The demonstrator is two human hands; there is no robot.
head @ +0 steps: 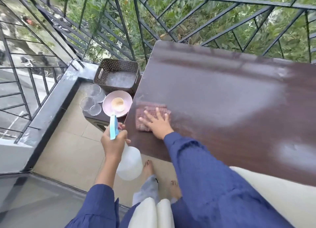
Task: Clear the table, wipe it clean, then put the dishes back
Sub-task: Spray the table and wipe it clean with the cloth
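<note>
The dark brown table (222,99) fills the right of the view and carries no dishes. A pinkish cloth (145,108) lies near its left edge, and my right hand (156,123) presses flat on it with fingers spread. My left hand (112,142) grips a white spray bottle (130,162) with a blue nozzle, held off the table's left corner. On a low stand to the left sit a pink plate (109,106) with a small cream cup (117,103) on it, and two clear glass bowls (92,101).
A brown perforated basket (118,74) stands behind the dishes. A black metal railing (136,28) runs along the balcony's far and left sides, with greenery beyond. My bare feet (148,168) stand on the tiled floor beside the table.
</note>
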